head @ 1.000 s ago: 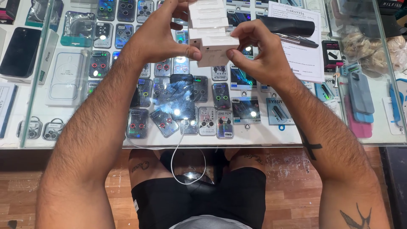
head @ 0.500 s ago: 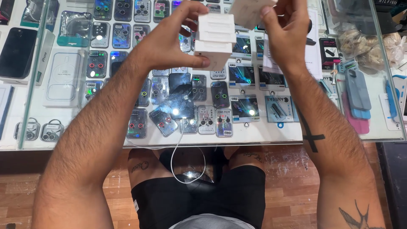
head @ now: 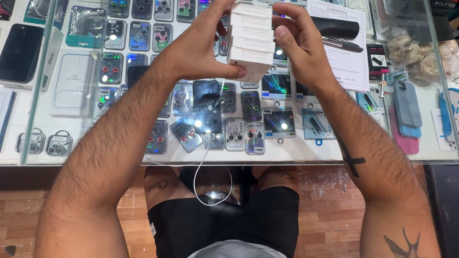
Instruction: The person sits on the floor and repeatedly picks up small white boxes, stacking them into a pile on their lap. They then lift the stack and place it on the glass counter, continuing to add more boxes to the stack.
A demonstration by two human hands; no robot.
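A stack of several small white boxes [head: 251,40] is held up over a glass display counter [head: 306,153]. My left hand [head: 198,50] grips the stack from the left, thumb under its lowest box. My right hand [head: 299,40] clasps the stack's right side, fingers curled over the top. A dark phone [head: 207,106] lies on the glass just below the stack, with a white cable [head: 210,191] running from it down over the counter's edge toward my lap.
Under the glass lie rows of camera lens protectors, phone cases [head: 406,107] and a white wireless charger box [head: 71,86]. A printed paper sheet [head: 342,48] with a black case on it sits at the right. A black phone [head: 19,52] lies far left.
The box stack has come together again between both hands. My right hand, which had lifted away with something pale, now presses on the stack's right side.
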